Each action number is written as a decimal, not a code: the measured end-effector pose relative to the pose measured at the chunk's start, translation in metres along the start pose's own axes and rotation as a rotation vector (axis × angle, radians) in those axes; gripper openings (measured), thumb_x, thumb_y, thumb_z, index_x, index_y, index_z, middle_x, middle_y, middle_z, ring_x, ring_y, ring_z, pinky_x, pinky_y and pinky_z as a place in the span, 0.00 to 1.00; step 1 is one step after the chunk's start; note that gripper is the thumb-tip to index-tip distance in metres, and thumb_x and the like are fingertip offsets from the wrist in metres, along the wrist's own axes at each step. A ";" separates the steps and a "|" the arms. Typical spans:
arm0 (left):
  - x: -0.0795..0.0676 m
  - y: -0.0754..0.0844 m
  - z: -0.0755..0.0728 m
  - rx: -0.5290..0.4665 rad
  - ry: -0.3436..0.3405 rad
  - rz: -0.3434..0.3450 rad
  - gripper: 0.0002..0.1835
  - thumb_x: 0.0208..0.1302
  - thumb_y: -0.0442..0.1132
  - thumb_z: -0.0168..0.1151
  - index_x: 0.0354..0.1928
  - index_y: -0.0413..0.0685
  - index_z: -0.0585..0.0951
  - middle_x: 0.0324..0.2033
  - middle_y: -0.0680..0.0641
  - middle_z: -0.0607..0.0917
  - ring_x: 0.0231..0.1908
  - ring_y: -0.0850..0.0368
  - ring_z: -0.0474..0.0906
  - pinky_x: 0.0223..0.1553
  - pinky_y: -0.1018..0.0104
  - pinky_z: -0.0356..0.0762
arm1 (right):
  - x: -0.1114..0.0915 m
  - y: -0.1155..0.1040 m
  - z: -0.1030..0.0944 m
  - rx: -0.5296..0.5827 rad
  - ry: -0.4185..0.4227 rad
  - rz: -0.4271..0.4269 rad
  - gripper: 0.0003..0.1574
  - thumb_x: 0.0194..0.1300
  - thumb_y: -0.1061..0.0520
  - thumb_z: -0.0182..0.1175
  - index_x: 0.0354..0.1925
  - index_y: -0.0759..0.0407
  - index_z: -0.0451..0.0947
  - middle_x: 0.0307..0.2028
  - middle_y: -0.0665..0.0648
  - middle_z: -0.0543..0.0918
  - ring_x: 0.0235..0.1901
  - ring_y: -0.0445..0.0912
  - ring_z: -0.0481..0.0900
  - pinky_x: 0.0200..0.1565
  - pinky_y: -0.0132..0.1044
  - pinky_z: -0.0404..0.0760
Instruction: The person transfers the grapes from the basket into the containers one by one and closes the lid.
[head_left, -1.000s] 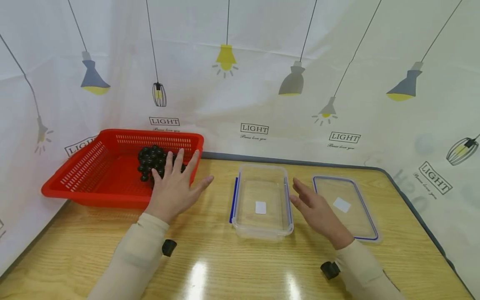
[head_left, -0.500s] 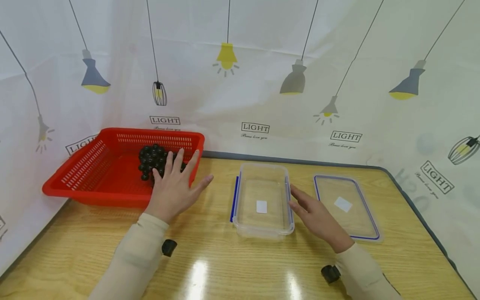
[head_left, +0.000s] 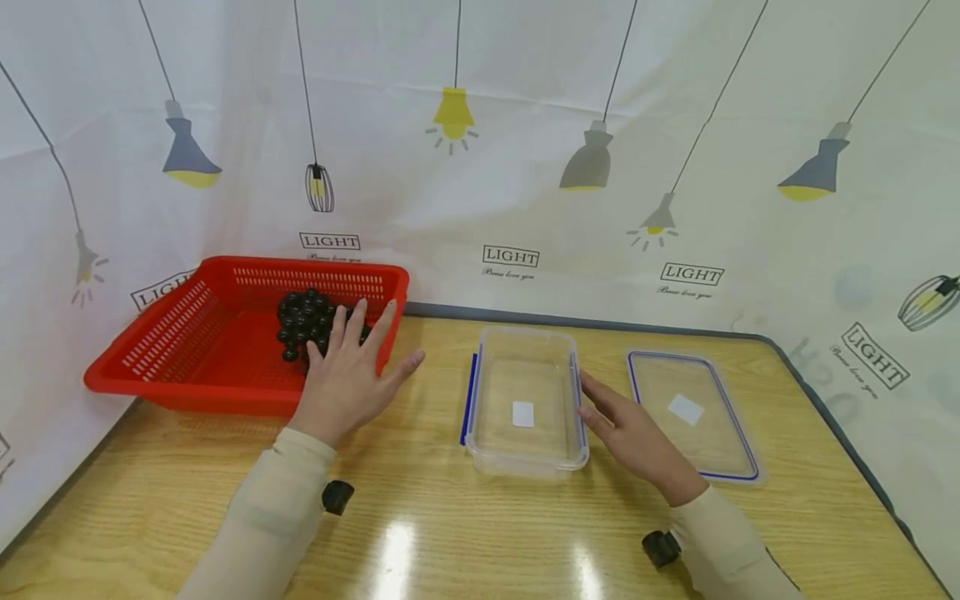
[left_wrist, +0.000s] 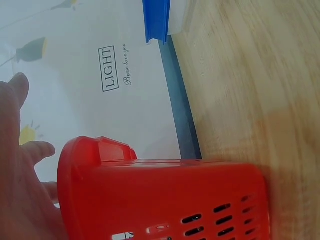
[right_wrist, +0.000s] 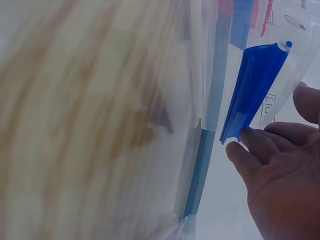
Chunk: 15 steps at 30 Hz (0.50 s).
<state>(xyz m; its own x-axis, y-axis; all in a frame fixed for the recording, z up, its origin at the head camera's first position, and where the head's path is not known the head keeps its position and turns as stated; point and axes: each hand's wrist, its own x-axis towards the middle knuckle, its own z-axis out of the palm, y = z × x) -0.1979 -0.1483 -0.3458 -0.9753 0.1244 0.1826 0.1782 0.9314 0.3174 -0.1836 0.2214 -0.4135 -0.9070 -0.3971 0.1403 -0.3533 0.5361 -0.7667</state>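
Observation:
My left hand (head_left: 345,375) is spread over the right front corner of a red plastic basket (head_left: 225,392), its palm facing down. Beyond and partly behind its fingers lies a bunch of black grapes (head_left: 303,317) inside the basket. From the left wrist view, the thumb and fingers reach past the basket's red rim (left_wrist: 75,185). With relaxed, nearly straight fingers, my right hand (head_left: 637,437) rests at the right side of a clear lidless food container (head_left: 525,383). In the right wrist view its fingertips lie right at the container's blue side clip (right_wrist: 252,95).
The container's clear lid (head_left: 693,417), with a blue seal and white label, lies flat to the right, partly behind my right hand. A white lamp-print sheet (head_left: 510,183) backs the wooden table (head_left: 450,533), which has a dark edge strip along its back and right.
My right hand has shifted slightly left, from just beside the container to its side edge. My left hand stays nearly still over the basket.

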 end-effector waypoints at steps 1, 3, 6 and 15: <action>0.000 0.000 0.000 -0.006 0.001 0.000 0.47 0.63 0.77 0.37 0.79 0.64 0.46 0.76 0.38 0.44 0.74 0.37 0.31 0.60 0.22 0.36 | 0.000 0.000 0.000 0.003 0.001 0.001 0.37 0.78 0.53 0.47 0.75 0.68 0.48 0.72 0.68 0.57 0.70 0.61 0.56 0.65 0.56 0.60; 0.000 -0.002 0.001 -0.018 0.006 0.002 0.47 0.63 0.77 0.37 0.79 0.63 0.45 0.76 0.38 0.45 0.74 0.37 0.32 0.60 0.22 0.36 | -0.001 0.000 0.000 0.009 0.002 0.010 0.37 0.78 0.53 0.47 0.75 0.68 0.49 0.72 0.68 0.57 0.70 0.61 0.56 0.65 0.56 0.60; 0.002 -0.004 0.001 -0.022 0.014 0.003 0.48 0.63 0.77 0.38 0.79 0.62 0.45 0.76 0.38 0.46 0.74 0.37 0.34 0.61 0.24 0.39 | -0.002 0.000 0.000 0.013 0.004 0.020 0.37 0.78 0.52 0.48 0.75 0.67 0.49 0.72 0.68 0.58 0.69 0.61 0.56 0.65 0.57 0.60; 0.006 -0.025 -0.020 -0.060 0.014 -0.011 0.48 0.65 0.73 0.43 0.78 0.54 0.51 0.75 0.35 0.47 0.73 0.34 0.35 0.63 0.26 0.40 | -0.001 -0.002 -0.001 0.008 0.010 0.024 0.37 0.78 0.53 0.49 0.75 0.67 0.50 0.71 0.67 0.58 0.69 0.61 0.56 0.65 0.57 0.59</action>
<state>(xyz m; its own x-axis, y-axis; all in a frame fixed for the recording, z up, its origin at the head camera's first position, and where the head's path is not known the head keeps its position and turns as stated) -0.2055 -0.1778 -0.3336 -0.9754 0.1092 0.1916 0.1755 0.9105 0.3744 -0.1820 0.2215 -0.4120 -0.9173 -0.3770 0.1284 -0.3301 0.5394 -0.7746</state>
